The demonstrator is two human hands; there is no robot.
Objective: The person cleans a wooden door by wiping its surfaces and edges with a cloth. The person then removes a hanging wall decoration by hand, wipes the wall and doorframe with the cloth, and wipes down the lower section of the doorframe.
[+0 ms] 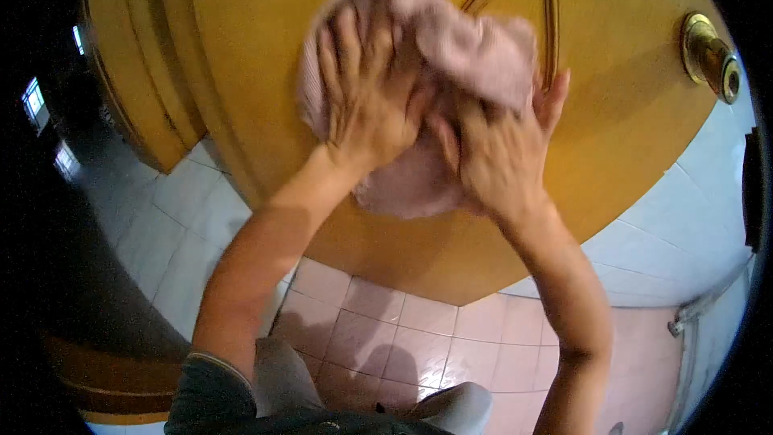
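A pink cloth (419,185) lies bunched and folded against a yellow-brown wooden door (628,137). My left hand (366,105) presses flat on its left part, fingers stretched out and pointing up. On the right side of the cloth is my right hand (503,149), its middle fingers covered by a thick fold. The little finger of that hand sticks out past the cloth's edge, and its thumb points toward my left hand. Parts of the cloth and the fingers are blurred.
A round brass doorknob (713,60) juts out at the door's right side. Carved grooves (550,16) run down the panel above the cloth. Below are pink floor tiles (419,314), with pale tiles (189,205) to the left. A bluish-white tiled surface (668,225) stands at the right.
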